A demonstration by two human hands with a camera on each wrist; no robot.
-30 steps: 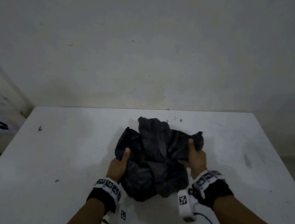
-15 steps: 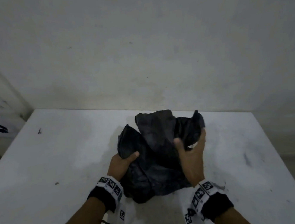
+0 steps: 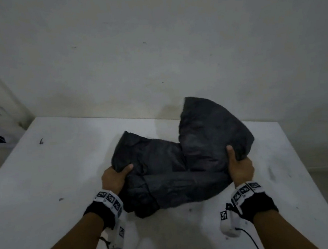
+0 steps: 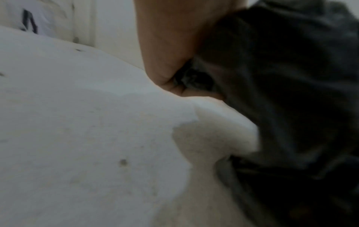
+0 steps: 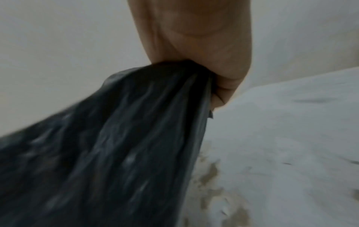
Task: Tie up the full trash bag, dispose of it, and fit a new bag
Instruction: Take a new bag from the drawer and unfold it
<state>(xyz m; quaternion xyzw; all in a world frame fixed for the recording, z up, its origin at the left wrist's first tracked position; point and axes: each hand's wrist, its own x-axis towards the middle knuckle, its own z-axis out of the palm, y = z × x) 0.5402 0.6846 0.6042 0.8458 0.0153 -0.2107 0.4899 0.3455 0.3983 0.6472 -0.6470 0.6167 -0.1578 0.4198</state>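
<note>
Head view: I see my left hand [image 3: 114,176] and right hand [image 3: 240,165], fingers clamped on a black trash bag [image 3: 184,163] spread between them on the white table [image 3: 43,189], its right flap raised toward the wall [image 3: 151,54].

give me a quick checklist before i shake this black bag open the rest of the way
1. Left hand grips the black trash bag at its left edge: ok.
2. Right hand grips the bag's right side, plastic bunched in the fist: ok.
3. Bag fully unfolded: not ok, the right part is raised and the left still creased.
4. Bag's open mouth found: cannot tell.
5. Bag partly resting on the white table: ok.
6. Trash bin within reach: cannot tell, none in view.
</note>
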